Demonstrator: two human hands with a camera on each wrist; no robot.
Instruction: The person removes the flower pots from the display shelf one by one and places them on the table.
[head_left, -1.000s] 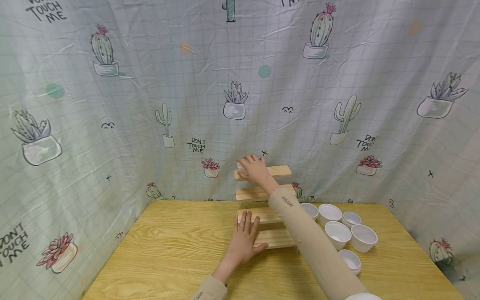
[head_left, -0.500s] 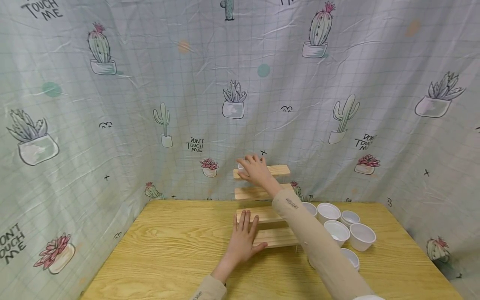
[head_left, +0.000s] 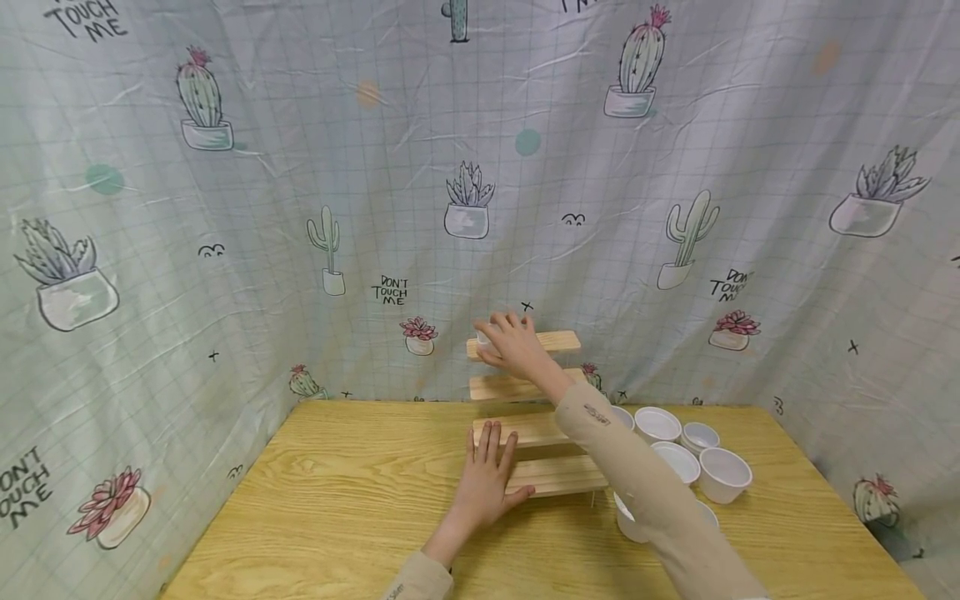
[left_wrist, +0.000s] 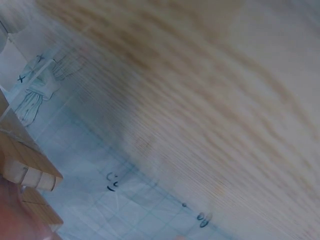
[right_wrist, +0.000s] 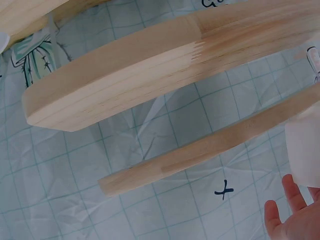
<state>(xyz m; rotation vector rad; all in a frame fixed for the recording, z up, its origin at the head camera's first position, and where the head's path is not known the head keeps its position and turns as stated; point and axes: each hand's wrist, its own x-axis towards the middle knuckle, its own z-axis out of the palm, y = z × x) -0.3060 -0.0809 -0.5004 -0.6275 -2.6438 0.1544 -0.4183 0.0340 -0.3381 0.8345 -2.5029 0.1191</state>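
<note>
A wooden tiered rack (head_left: pixel 558 477) with several boards rises in the middle of the table. At the left end of its top board (head_left: pixel 558 341), my right hand (head_left: pixel 519 346) holds a small white cup (right_wrist: pixel 304 150) between bent fingers and thumb. In the right wrist view the cup meets the board, and fingertips touch its rim. My left hand (head_left: pixel 483 483) lies with extended fingers against the left ends of the two lower boards, thumb apart. The left wrist view shows little of that hand, only a blurred part at the lower left corner.
Right of the rack stand several white plastic cups, among them a large cup (head_left: pixel 725 475) and a smaller cup (head_left: pixel 701 437). The right forearm covers some of them. A cactus-print curtain (head_left: pixel 480 125) hangs behind the wood-grain table (head_left: pixel 337 492).
The right hand and cup have shifted down very slightly at the top board, and the right forearm has swung rightward, uncovering a cup by the rack. The left hand stays in place.
</note>
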